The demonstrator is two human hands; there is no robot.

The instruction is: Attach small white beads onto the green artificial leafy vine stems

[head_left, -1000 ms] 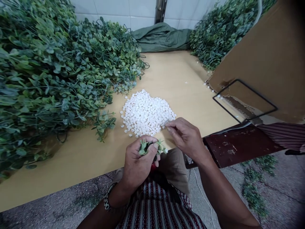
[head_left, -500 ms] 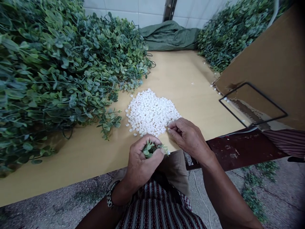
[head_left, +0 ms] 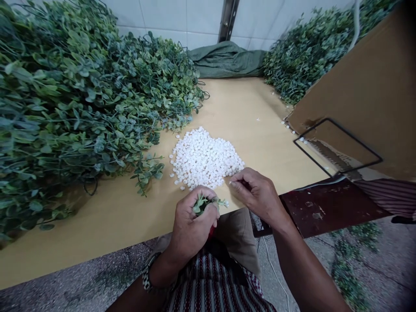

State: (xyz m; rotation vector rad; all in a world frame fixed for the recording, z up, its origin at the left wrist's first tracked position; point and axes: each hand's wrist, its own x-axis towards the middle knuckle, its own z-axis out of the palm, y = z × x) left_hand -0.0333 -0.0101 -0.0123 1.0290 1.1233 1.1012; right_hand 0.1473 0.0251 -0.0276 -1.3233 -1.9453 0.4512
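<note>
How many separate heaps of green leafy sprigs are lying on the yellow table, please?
2: a large heap of leafy sprigs covers the table's left side, and a smaller heap sits at the far right, partly hidden behind the cardboard box.

sprig stem: the left hand (head_left: 191, 225) is closed round a leafy sprig (head_left: 203, 203); only its tip shows.
right fingertips: the right hand (head_left: 256, 193) pinches at the white bead pile's (head_left: 204, 158) edge; any bead held is too small to tell.
foliage heap (head_left: 65, 108): cut off left and top.
cardboard box (head_left: 364, 95): cut off right.
</note>
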